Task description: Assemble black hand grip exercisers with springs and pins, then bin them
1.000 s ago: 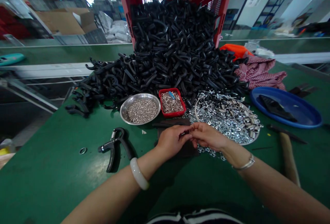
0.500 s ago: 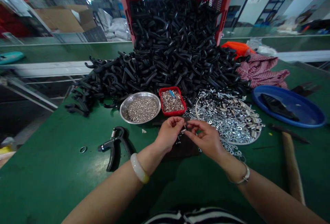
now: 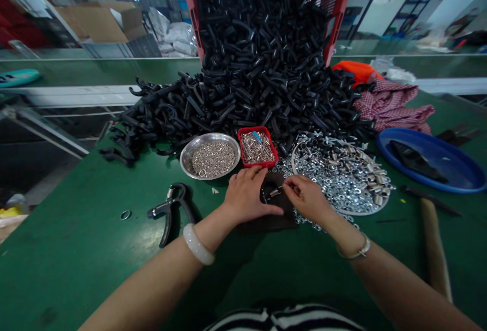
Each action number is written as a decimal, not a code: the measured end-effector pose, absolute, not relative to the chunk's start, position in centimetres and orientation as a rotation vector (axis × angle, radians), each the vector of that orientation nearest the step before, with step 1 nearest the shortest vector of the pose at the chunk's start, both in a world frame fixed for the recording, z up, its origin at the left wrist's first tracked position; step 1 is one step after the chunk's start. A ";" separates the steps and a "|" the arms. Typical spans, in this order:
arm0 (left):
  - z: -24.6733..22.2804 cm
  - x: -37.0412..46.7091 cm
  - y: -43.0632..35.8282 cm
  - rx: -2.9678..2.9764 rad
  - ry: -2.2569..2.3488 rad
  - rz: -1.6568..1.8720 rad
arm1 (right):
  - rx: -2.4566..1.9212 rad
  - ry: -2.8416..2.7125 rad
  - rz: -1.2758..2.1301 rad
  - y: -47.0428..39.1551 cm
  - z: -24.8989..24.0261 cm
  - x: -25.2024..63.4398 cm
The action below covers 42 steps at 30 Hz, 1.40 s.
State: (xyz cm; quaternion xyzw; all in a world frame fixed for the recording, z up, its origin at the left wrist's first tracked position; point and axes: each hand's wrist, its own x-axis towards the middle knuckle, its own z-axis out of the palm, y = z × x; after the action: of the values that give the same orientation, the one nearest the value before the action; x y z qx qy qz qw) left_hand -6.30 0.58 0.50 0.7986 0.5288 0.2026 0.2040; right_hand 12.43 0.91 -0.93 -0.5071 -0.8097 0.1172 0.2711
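Note:
My left hand (image 3: 245, 196) lies open over the left side of a dark plate (image 3: 266, 223), its thumb stretched out to the right. Beside its palm, a small metal spring (image 3: 274, 192) sits on the plate next to a dark curved part. My right hand (image 3: 306, 198) is closed in a pinch at the plate's right edge. A thin metal piece shows at its fingertips, close to the spring's right end. What lies beneath the left palm is hidden.
Behind stand a metal bowl (image 3: 186, 161) of small parts, a red tray (image 3: 276, 160) of pins and a heap of black handles (image 3: 262, 82). A hand grip (image 3: 169, 211) and ring (image 3: 125, 214) lie left; metal parts (image 3: 342, 184), blue tray (image 3: 466, 168) and hammer (image 3: 436, 250) right.
My left hand has gone from a pinch to open, spread over the plate. My right hand has drawn slightly right, still pinching. The spring between them is now in plain sight.

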 end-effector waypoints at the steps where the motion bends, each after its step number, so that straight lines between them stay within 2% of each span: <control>1: 0.2 -6.6 0.5 2.319 1.486 0.442 | -1.402 -2.198 0.334 1.0 -1.1 12.6; 3: -0.5 -6.8 0.3 2.406 1.492 0.300 | -1.462 -2.218 0.357 1.1 -1.3 12.7; 7: -1.4 -6.5 0.3 2.449 1.531 0.309 | -1.529 -2.276 0.331 1.3 -1.1 12.5; 13: -1.4 -6.1 0.2 2.468 1.602 0.339 | -1.592 -2.623 0.029 1.7 -0.2 11.6; 21: -1.8 -6.2 -0.1 2.492 1.595 0.355 | -1.655 -2.761 -0.341 -1.5 -2.0 11.6; 29: -1.7 -7.3 -2.5 2.582 1.615 0.221 | -1.484 -2.854 -0.423 -1.1 -1.1 12.5; 32: -1.4 -7.3 -2.8 2.594 1.584 0.178 | -1.387 -2.812 -0.349 -0.4 -1.3 13.0; 36: 1.7 -7.4 -1.2 2.499 1.494 0.193 | -1.199 -2.716 -0.024 0.8 -0.8 13.8; 39: 4.1 -7.9 1.3 2.183 1.272 0.105 | -1.074 -2.650 0.282 1.9 0.2 14.4; 42: 4.5 -8.5 4.2 1.830 1.109 -0.042 | -1.129 -2.646 0.565 3.0 0.8 14.3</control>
State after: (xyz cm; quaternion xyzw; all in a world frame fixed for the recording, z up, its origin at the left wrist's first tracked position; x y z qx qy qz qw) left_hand -8.50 4.22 4.47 0.7501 0.4545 -0.0170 0.4801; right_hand 14.35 2.98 0.84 -0.3830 -0.8976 0.1916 0.1046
